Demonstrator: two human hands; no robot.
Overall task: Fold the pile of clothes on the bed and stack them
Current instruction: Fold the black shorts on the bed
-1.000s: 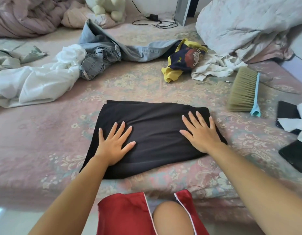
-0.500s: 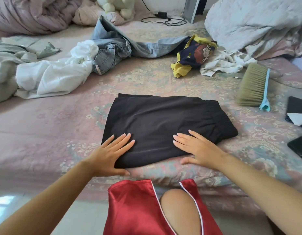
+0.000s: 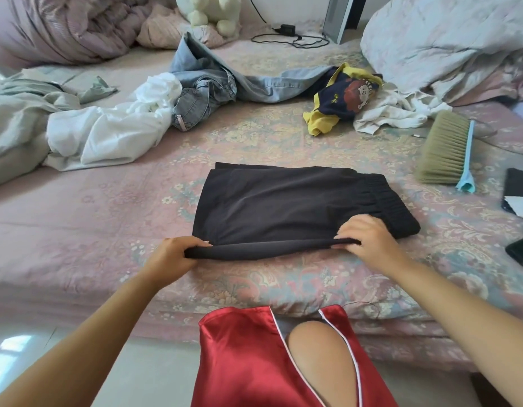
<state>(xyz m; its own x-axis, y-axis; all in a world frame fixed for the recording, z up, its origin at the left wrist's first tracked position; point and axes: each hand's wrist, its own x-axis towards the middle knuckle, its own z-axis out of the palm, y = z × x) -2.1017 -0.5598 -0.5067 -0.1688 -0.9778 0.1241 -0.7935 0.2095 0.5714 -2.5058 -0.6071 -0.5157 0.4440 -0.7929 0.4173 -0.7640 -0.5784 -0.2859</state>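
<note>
Near hem of black garment lifted for a further fold.

The partly folded black fabric garment [image 3: 286, 207] lies on the floral pink bed [image 3: 78, 218], near its front edge. Left hand [image 3: 173, 255] and right hand [image 3: 369, 239] each pinch one end of the near hem (grip closed on cloth), apparently to fold it away evenly.

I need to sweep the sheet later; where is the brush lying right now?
In the head view the brush lies on the bed's right side, beyond and right of the black shorts, just below the crumpled white cloth.
</note>
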